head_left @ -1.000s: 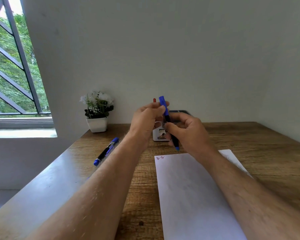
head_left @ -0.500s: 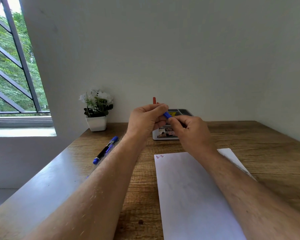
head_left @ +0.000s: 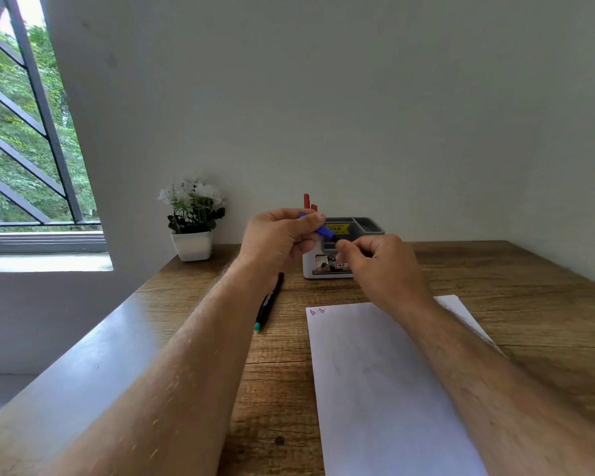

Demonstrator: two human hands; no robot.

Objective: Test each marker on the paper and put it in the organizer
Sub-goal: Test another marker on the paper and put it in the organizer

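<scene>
Markers: one black with a teal end (head_left: 268, 305) lies on the wood bench (head_left: 516, 286) left of the paper (head_left: 385, 389), one blue (head_left: 322, 230) in the left hand's (head_left: 282, 238) grip, right hand (head_left: 380, 262) pinching its lower end above the paper's far edge. Two red markers (head_left: 309, 203) stand in one organizer (head_left: 364, 230) by the wall, one flower pot (head_left: 193, 243) far left near the window (head_left: 24, 139).

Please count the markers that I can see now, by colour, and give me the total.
Red, standing in the organizer: 2
Blue, held between the left hand and the right hand: 1
Black with a green end, lying on the table: 1
Total: 4
</scene>
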